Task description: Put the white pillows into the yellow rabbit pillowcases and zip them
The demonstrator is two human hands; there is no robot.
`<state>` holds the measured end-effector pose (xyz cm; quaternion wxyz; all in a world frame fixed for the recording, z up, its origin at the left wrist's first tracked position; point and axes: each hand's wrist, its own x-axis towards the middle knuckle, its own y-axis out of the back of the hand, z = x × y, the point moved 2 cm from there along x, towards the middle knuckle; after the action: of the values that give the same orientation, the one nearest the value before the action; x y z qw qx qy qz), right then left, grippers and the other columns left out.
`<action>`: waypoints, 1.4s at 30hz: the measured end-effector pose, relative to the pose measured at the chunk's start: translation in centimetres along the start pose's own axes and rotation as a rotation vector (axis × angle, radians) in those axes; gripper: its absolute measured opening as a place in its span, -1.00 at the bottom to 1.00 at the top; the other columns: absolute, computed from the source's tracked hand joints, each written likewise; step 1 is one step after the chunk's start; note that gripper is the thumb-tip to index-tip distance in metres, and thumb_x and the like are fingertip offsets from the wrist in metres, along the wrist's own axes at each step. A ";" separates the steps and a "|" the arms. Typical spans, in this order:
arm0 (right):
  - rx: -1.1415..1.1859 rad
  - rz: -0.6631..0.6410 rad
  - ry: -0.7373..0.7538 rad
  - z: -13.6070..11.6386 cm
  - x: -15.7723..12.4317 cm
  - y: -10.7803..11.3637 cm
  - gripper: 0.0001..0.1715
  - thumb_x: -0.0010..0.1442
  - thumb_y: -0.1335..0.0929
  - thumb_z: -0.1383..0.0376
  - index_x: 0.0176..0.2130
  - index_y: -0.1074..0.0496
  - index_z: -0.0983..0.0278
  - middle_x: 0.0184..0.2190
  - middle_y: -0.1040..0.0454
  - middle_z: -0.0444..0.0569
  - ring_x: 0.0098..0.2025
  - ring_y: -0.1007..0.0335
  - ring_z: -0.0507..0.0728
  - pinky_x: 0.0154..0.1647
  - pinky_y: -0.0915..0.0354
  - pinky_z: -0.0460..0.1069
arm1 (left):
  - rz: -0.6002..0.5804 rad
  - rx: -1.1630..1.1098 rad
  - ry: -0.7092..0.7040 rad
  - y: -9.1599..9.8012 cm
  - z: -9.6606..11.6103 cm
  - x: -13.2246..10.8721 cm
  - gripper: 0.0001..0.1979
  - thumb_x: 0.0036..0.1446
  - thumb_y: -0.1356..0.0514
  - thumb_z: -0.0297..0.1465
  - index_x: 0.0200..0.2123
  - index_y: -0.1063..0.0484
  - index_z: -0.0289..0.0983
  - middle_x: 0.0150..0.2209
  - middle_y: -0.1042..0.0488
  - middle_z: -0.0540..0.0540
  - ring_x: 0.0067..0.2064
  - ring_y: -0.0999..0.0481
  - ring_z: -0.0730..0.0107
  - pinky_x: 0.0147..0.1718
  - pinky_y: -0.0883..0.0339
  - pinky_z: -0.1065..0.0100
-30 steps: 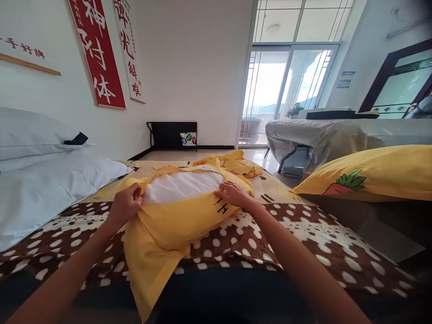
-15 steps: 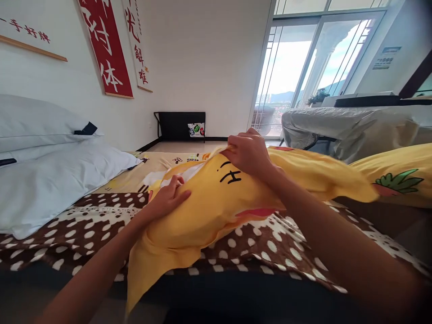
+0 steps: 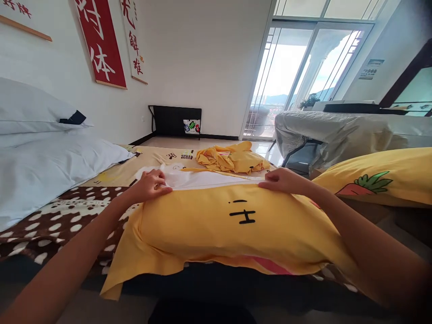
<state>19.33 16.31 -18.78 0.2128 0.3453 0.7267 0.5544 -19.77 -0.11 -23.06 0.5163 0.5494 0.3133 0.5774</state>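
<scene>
A yellow pillowcase [image 3: 209, 225] with "Hi" printed on it lies across the near edge of the bed, plump with something inside. White fabric [image 3: 202, 180] shows along its far, open edge. At the left end of that edge, my left hand [image 3: 150, 185] pinches the cloth. My right hand [image 3: 283, 180] has its fingers closed on the same edge, right of the middle. A loose flap of the pillowcase hangs down at the lower left. Beyond the opening lies a crumpled yellow cloth [image 3: 236, 157].
White pillows [image 3: 60, 166] are piled at the left. A brown dotted blanket [image 3: 77, 216] covers the bed's near part. Another yellow pillow [image 3: 398, 175] with a carrot print is at the right. Behind it stands a plastic-covered table [image 3: 337, 123].
The pillowcase now lies flatter and wider, its open edge stretched between my hands. My right hand moved right and down, my left hand left. The crumpled yellow cloth has come into view behind.
</scene>
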 end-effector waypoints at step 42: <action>-0.844 0.449 0.102 -4.2 -6.3 -6.8 -0.75 0.22 -0.20 0.37 -0.39 -0.42 0.32 -0.55 -0.47 0.01 -0.54 -0.31 0.08 -0.48 0.21 0.00 | 0.426 0.843 -0.330 -2.3 1.1 -3.9 -0.73 0.18 -0.09 -0.42 -0.53 -0.46 -0.30 -0.43 -0.44 -0.11 -0.26 -0.43 0.20 -0.20 -0.15 0.12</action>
<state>18.84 7.86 -24.43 0.1736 0.3497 0.3548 0.8495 -18.64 -3.39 -26.23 0.1626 0.8461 0.3143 0.3986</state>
